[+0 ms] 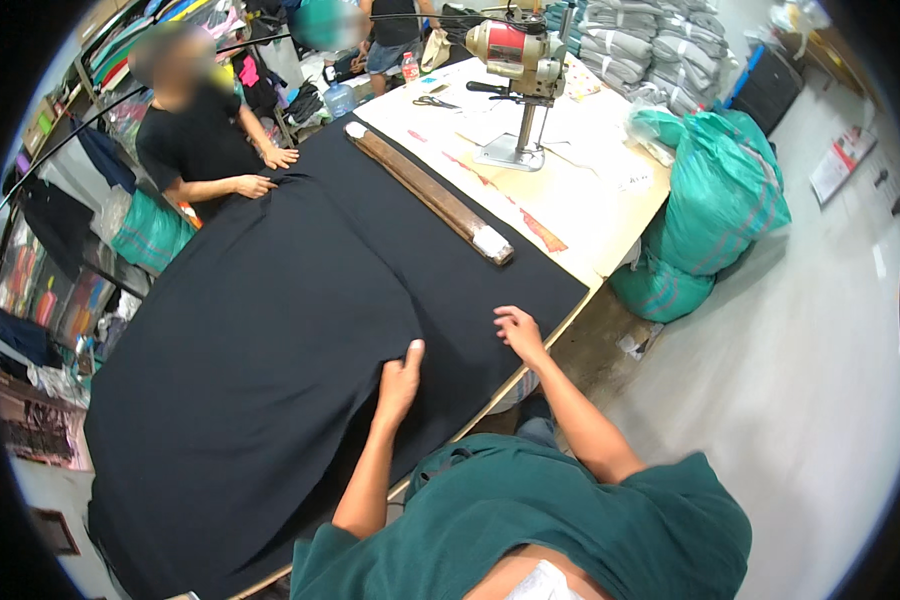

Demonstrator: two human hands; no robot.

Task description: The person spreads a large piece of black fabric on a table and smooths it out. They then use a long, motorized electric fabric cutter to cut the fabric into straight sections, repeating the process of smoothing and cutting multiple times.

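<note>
the only view is worn on the head: a wide fisheye looking steeply down and ahead across the table [610, 215]. nearest the lens is the wearer's own shirt [530, 500], filling the bottom edge. the left hand [399, 383] and right hand [519, 330] sit a bit farther out, around mid-frame, with the cloth [260, 340] spreading leftward. the machine [520, 55] and a co-worker [205, 150] are farther off, toward the top. edges bend near the rim; black rounds the corners.
</note>
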